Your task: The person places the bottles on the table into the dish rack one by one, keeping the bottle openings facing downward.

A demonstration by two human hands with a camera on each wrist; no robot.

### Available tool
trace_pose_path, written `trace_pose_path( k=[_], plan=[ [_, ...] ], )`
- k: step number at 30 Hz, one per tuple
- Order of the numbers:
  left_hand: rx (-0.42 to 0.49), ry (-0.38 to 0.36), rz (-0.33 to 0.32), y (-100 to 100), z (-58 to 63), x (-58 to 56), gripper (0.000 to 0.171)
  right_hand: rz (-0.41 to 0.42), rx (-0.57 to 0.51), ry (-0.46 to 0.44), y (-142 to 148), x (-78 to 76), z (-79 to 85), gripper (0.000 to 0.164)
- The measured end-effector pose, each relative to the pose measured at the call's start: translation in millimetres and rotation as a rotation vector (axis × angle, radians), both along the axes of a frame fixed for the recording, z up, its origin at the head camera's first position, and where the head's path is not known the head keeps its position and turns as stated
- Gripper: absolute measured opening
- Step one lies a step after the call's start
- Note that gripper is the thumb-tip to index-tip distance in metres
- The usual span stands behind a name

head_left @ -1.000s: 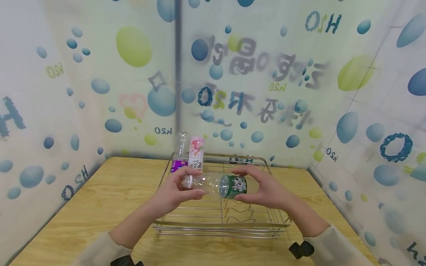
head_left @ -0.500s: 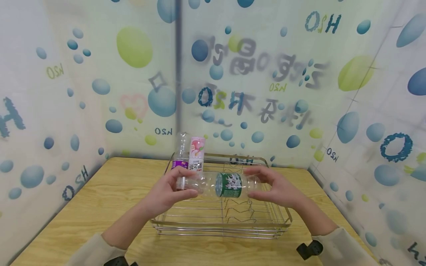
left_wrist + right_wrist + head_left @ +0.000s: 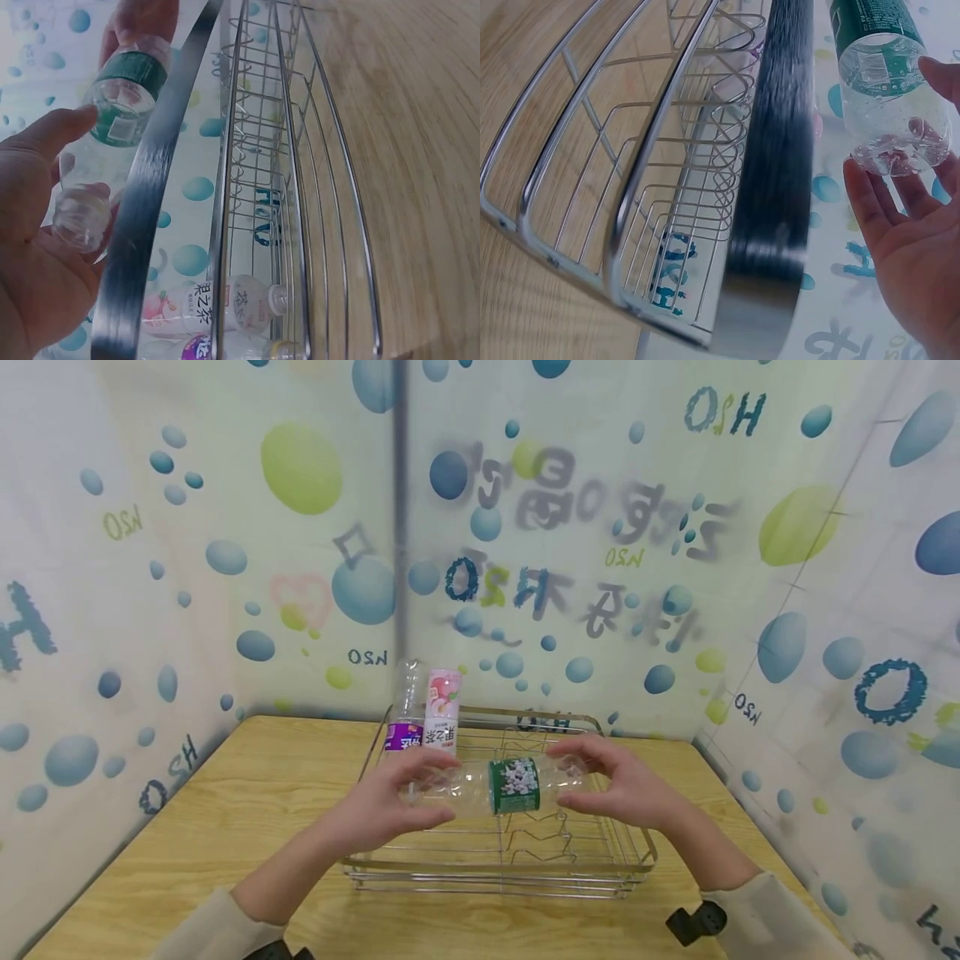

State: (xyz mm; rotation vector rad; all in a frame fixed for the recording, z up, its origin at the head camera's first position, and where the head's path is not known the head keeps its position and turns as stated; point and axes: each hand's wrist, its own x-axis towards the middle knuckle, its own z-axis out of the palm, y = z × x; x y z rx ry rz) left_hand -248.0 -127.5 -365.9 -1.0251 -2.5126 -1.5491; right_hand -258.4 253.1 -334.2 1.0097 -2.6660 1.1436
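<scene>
A clear plastic bottle [image 3: 514,785] with a green label lies sideways between my two hands above the wire rack [image 3: 495,866]. My left hand [image 3: 378,797] grips its left end, thumb on the near side and fingers on the far side, hiding most of that end. At the other end, my right hand [image 3: 622,785] holds the base. In the right wrist view the right thumb meets the side of the clear bottle [image 3: 892,112] while the fingers lie round its bottom. The left wrist view shows the left thumb beside the green label [image 3: 124,112].
Two more bottles lean in the rack's back left corner: one with a pink label [image 3: 442,710], one clear with a purple label [image 3: 405,735]. Wavy wire dividers [image 3: 538,839] run through the rack. It stands on a wooden table [image 3: 225,802] with patterned curtains around.
The right hand has shifted right to the bottle's base, and the bottle has moved slightly left. Its white cap end, seen earlier, is now covered by the left hand. The label has turned a little.
</scene>
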Motion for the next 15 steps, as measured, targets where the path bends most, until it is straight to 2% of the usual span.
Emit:
trace_pose_path(
  k=[3, 6, 15],
  plan=[
    [-0.031, 0.083, -0.031, 5, 1.2, 0.1, 0.061, -0.002, -0.001, 0.001, -3, 0.2, 1.0, 0.056],
    [-0.051, 0.107, -0.037, 9, 1.6, 1.1, 0.062, -0.015, -0.014, 0.006, -6, 0.4, 2.5, 0.055],
    [-0.083, 0.045, 0.049, 15, -4.2, 3.0, 0.06, -0.057, -0.172, -0.002, -19, -2.8, 15.7, 0.054]
  ],
)
